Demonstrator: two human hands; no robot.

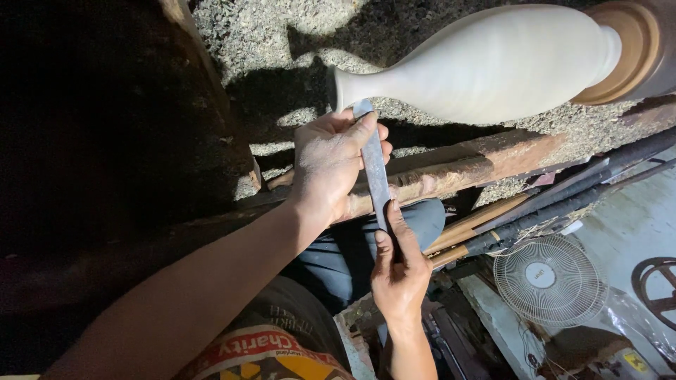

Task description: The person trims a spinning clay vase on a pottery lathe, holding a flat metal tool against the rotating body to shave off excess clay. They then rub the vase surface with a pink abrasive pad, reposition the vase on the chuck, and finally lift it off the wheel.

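Both hands pinch a flat metal trimming blade (375,169) at the pale clay vase's (486,63) narrow neck.
Left hand (334,165) clamps its far end, right hand (398,271) its near end; clay shavings (267,32) lie beyond.

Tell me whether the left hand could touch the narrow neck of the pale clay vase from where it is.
Probably yes: the left hand sits just below the pale clay vase neck, with nothing between them.

A printed sack (264,355) in red, white and yellow lies at the bottom edge.
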